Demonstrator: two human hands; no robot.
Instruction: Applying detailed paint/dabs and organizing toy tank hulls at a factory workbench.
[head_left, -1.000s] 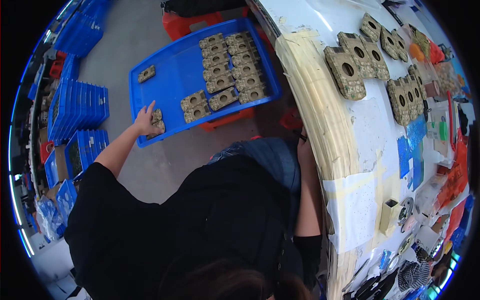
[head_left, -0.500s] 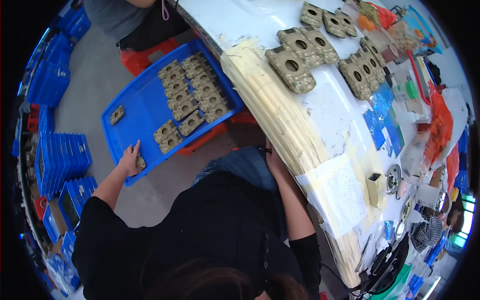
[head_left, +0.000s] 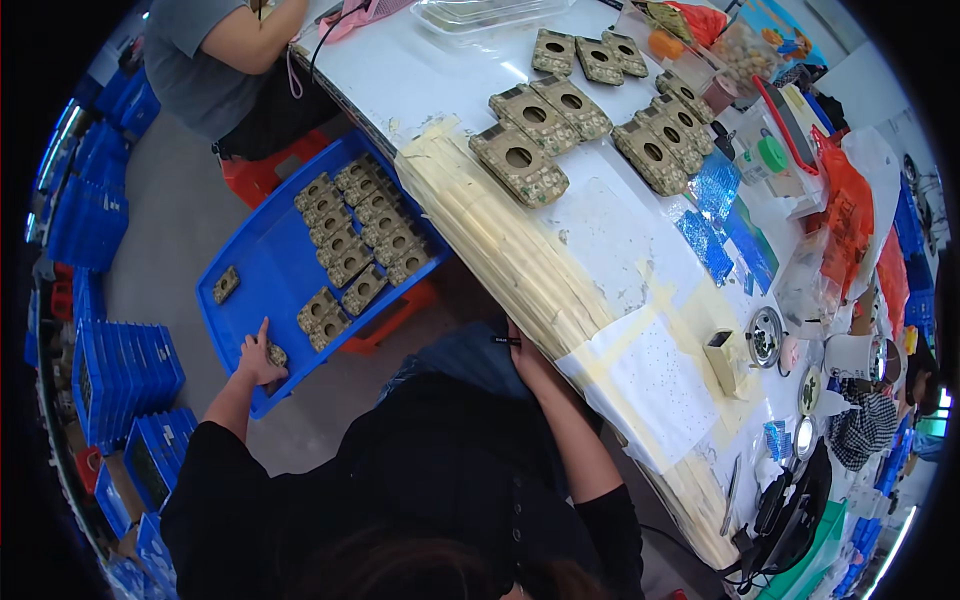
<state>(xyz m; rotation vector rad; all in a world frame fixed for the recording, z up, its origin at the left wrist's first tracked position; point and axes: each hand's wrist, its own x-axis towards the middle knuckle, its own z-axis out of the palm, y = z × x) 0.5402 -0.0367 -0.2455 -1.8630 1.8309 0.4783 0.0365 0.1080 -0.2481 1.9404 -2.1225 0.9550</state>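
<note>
The left hand [head_left: 259, 363] is over the near corner of a blue tray [head_left: 268, 268], its index finger stretched toward the far side and the other fingers bent about a small camouflage shell [head_left: 278, 355]; I cannot tell whether they grasp it or merely rest against it. A lone shell [head_left: 227, 285] lies by the tray's left corner, while a double row of shells [head_left: 383, 228] fills the end beside the counter [head_left: 622, 228], and a few others sit toward the tray's near long edge. The right hand [head_left: 523, 352] is low by the counter's taped edge (partly hidden there), fingers closed on a slim black stick [head_left: 505, 341]. Larger shells [head_left: 537, 178] lie on the counter, the closest just inside that taped edge. Beyond the tray's far edge sits a co-worker [head_left: 195, 65] in grey.
</note>
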